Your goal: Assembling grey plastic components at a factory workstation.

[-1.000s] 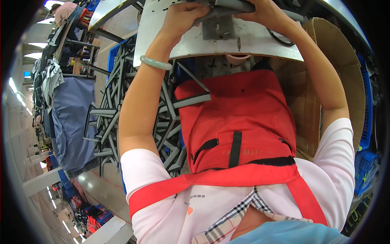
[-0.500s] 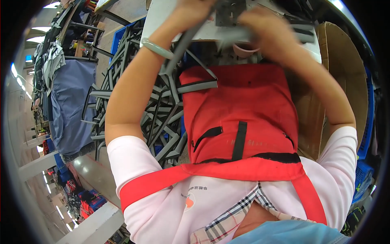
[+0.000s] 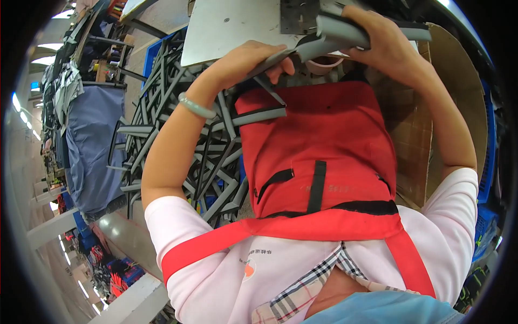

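Note:
A grey strip with black edging (image 3: 335,36) is stretched between my hands at the near edge of the white worktable. My left hand (image 3: 249,60) is closed on its narrow left part, the fingertips curling underneath. Further right, my right hand (image 3: 393,51) wraps round the broad grey part, thumb below and fingers above. A black-and-grey end (image 3: 415,32) sticks out beyond the right hand. Behind the strip, a dark metal plate (image 3: 298,17) lies on the table. A pink bowl (image 3: 324,66) shows partly under the strip.
A tangled heap of similar grey and black strips (image 3: 216,156) rises at my left, beside a blue crate (image 3: 150,59). The white worktable (image 3: 232,29) spans the far side. An open cardboard box (image 3: 458,102) stands at right. My red apron (image 3: 324,129) covers my lap.
Both hands have come nearer to me from over the table, the left one most. The strip, blurred before, now shows sharply between them.

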{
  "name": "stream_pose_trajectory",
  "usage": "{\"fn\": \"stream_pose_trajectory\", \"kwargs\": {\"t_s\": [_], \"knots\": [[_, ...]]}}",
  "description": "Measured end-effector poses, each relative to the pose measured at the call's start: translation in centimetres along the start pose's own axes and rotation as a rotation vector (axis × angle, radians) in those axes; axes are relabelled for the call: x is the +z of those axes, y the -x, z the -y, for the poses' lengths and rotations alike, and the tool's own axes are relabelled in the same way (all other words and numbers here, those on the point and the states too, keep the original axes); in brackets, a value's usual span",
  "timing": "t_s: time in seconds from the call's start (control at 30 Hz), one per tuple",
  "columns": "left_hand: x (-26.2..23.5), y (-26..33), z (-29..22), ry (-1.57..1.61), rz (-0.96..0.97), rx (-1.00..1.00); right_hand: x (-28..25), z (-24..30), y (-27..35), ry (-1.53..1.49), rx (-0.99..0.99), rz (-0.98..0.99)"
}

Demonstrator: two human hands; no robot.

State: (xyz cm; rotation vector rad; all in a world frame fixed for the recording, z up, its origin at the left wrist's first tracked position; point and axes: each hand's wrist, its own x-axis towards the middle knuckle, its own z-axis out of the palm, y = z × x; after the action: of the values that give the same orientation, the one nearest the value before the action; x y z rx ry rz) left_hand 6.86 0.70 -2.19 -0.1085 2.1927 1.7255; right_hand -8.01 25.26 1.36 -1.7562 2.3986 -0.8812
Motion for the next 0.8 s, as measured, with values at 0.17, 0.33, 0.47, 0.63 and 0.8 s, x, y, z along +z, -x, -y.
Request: {"fn": "stream_pose_trajectory", "kwargs": {"t_s": [0.17,0.33,0.47,0.63,0.8], "knots": [[-0.9,-0.9,-2.2,0.067,-0.234,0.101,-3.4,0.6,-0.7,-0.106,0.239,0.059],[-2.1,-3.1,-2.8,-0.281,-0.487,0.318,-2.9,-2.6,-2.4,0.176,0.183,0.131],[-3.0,-3.9,-3.1,-0.283,-0.548,0.262,-2.1,-4.1,-3.3,0.204,0.149,0.059],[-3.7,-4.1,-3.6,-0.123,-0.456,0.114,-2.5,-4.5,-3.9,0.162,0.137,0.078],[-3.6,-4.5,-4.3,-0.274,-0.469,0.176,-2.5,-4.6,-4.2,0.117,0.123,0.101]]}}
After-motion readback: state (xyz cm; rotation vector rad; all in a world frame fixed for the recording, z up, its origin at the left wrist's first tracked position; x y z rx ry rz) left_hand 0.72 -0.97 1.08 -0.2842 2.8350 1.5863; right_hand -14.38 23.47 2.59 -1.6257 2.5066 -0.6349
